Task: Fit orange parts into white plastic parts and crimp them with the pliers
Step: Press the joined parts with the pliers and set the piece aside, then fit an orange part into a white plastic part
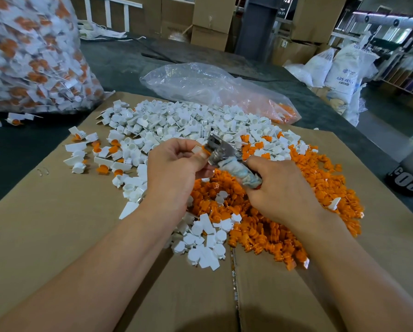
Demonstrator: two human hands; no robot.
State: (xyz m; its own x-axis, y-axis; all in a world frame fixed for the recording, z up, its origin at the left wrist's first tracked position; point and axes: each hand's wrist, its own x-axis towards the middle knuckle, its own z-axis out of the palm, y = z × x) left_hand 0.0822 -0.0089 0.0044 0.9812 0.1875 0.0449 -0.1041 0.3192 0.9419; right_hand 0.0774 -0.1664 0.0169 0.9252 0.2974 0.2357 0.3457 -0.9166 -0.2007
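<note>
the crimping step is in hand. the left hand [176, 161] hovers over the middle of the cardboard [57, 236], thumb and fingers curled and pinching one white part [197, 149] with an orange part [206, 150] showing at its edge. the right hand [279, 188] is wrapped round the taped handles of the pliers [222, 149], whose metal head is up against that piece. the jaws seem to be closed on the orange insert, but the left thumb hides the bite.

the heap of white parts [188, 118] spreads toward the far edge of the cardboard. the heap of orange parts [284, 212] fills the right side down toward the near edge. a scatter of joined pieces [97, 152] sits near the left edge. beyond the far edge lies a clear bag [212, 87] with some orange in it, and off the far left corner stands a full bag [28, 56] of white-and-orange pieces.

next, as i judge it: complete the squeeze so the insert seats, ease the handles, drop the piece with the joined ones at the left, then pick up a fresh white part and a fresh orange one. the piece is small, so the pinch must hold it square to the jaws with the thumb out of their way.
</note>
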